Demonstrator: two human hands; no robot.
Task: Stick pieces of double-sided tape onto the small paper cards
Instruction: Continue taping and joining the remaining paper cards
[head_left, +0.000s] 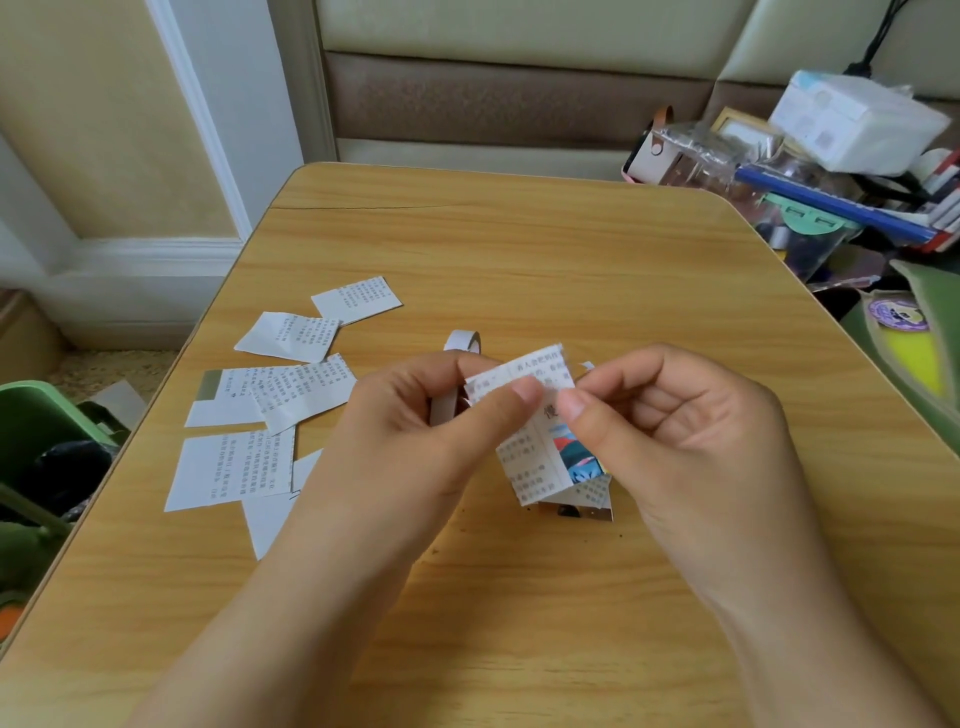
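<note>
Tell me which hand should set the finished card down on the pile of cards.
Left. The left hand already pinches the card, and the loose cards lie on the table on its side. The right hand is farther away.

Both forearms are extending forward; the left hand (415, 415) and right hand (675, 426) are pinching with curled fingers, thumbs nearly meeting.

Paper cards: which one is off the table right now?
The card with the colour picture, pinched between both hands. The other cards lie flat at left.
</note>
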